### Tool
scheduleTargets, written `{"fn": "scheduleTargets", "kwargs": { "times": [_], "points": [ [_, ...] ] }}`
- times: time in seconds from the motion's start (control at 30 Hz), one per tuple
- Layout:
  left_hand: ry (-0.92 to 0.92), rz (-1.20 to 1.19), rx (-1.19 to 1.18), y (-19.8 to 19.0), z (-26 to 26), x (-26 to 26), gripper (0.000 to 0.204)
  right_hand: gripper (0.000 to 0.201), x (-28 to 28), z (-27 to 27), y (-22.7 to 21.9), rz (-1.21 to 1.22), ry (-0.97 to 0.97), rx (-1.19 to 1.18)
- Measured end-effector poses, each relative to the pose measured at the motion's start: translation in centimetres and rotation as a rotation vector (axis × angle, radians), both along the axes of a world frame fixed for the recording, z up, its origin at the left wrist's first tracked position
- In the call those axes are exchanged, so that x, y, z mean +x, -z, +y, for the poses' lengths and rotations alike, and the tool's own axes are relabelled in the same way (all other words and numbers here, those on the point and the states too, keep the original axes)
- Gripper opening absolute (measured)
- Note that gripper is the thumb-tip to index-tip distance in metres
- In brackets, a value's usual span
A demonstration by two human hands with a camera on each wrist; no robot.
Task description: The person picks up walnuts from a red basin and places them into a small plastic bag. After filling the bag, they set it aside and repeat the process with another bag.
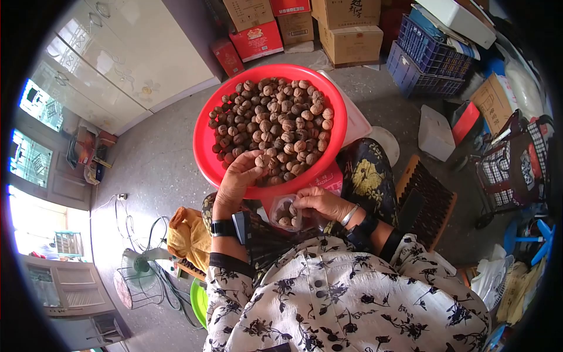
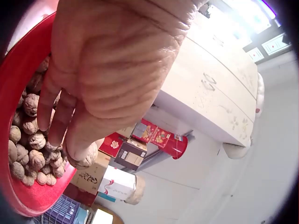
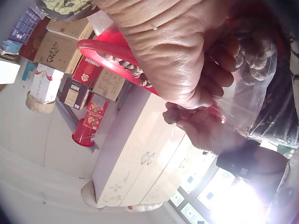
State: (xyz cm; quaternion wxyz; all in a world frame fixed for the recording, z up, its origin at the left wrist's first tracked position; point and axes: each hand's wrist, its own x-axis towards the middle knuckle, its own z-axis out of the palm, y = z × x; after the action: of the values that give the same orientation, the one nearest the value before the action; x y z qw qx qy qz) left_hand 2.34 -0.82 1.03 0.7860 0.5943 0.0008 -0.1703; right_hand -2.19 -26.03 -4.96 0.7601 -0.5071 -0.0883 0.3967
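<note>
A wide red basin (image 1: 199, 141) full of brown walnuts (image 1: 275, 117) stands in front of the person. Over its near rim, the left hand (image 1: 236, 180) pinches a single walnut (image 2: 86, 157) between thumb and fingers. Just right of it and lower, the right hand (image 1: 326, 203) grips the mouth of a clear plastic bag (image 3: 252, 91). Several walnuts (image 1: 285, 221) lie inside this bag, above the person's lap. The right wrist view shows the left hand's walnut close to the right hand's fingers.
Cardboard boxes (image 1: 352, 44) and blue crates (image 1: 419, 64) are stacked behind the basin. A pale cabinet (image 1: 117, 53) stands at the left. Near the left knee are a fan (image 1: 138, 270), cables and a yellow cloth (image 1: 190, 237). A wheeled checked bag (image 1: 504, 164) stands at right.
</note>
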Motion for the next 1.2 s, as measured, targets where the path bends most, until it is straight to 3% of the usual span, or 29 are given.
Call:
{"fn": "scheduleTargets", "kwargs": {
  "times": [0.3, 0.4, 0.47, 0.53, 0.6, 0.63, 0.73, 0.8, 0.83, 0.9, 0.93, 1.0, 1.13, 1.2],
  "points": [
    [0.113, 0.009, 0.046, -1.9, 0.2, -1.7, 0.038, 0.016, 0.1, -0.1, 0.1, 0.029, 0.003, 0.014],
    [0.258, -0.044, 0.108, -1.6, 0.4, -2.3, 0.037, 0.016, 0.0, -0.1, -0.2, 0.025, 0.003, 0.001],
    [0.376, -0.154, 0.374, -1.5, 0.1, -2.8, 0.041, 0.017, 0.0, 0.0, -0.2, 0.001, -0.005, 0.004],
    [0.437, -0.151, 0.387, -2.7, -0.4, -3.4, 0.044, 0.017, 0.1, 0.0, -0.3, 0.017, -0.009, -0.006],
    [0.501, -0.570, 0.700, -2.8, -0.6, -3.6, 0.044, 0.016, 0.1, 0.0, -0.4, 0.033, -0.010, -0.018],
    [0.501, -0.570, 0.700, -2.9, -0.7, -3.7, 0.044, 0.017, 0.1, 0.0, -0.4, 0.032, -0.007, -0.020],
    [0.436, -0.480, 0.637, -3.4, -0.9, -3.9, 0.042, 0.018, 0.1, 0.0, -0.2, 0.037, -0.007, -0.015],
    [0.329, -0.145, 0.469, -3.8, -0.8, -3.9, 0.034, 0.018, 0.1, 0.0, -0.3, 0.043, -0.009, -0.008],
    [0.330, -0.146, 0.469, -3.4, -0.6, -3.8, 0.034, 0.018, 0.1, -0.1, -0.5, 0.035, -0.013, -0.012],
    [-0.016, -0.146, 0.532, -1.6, -0.1, -3.5, 0.034, 0.018, 0.0, -0.1, -0.6, 0.029, -0.017, -0.016],
    [-0.016, -0.145, 0.532, -0.5, 0.5, -3.0, 0.034, 0.018, 0.0, -0.1, -0.5, 0.019, -0.016, 0.004],
    [-0.163, -0.313, 0.936, 1.4, 2.2, -1.6, 0.033, 0.018, -0.1, -0.2, -0.5, 0.008, -0.014, 0.025],
    [-0.187, -0.404, 1.139, 2.6, 3.1, -0.2, 0.033, 0.018, 0.0, -0.1, -0.6, -0.005, -0.028, 0.017],
    [-0.120, -0.270, 1.106, 2.8, 3.0, 0.5, 0.031, 0.018, 0.0, -0.1, -0.4, -0.004, -0.027, 0.025]
  ]
}}
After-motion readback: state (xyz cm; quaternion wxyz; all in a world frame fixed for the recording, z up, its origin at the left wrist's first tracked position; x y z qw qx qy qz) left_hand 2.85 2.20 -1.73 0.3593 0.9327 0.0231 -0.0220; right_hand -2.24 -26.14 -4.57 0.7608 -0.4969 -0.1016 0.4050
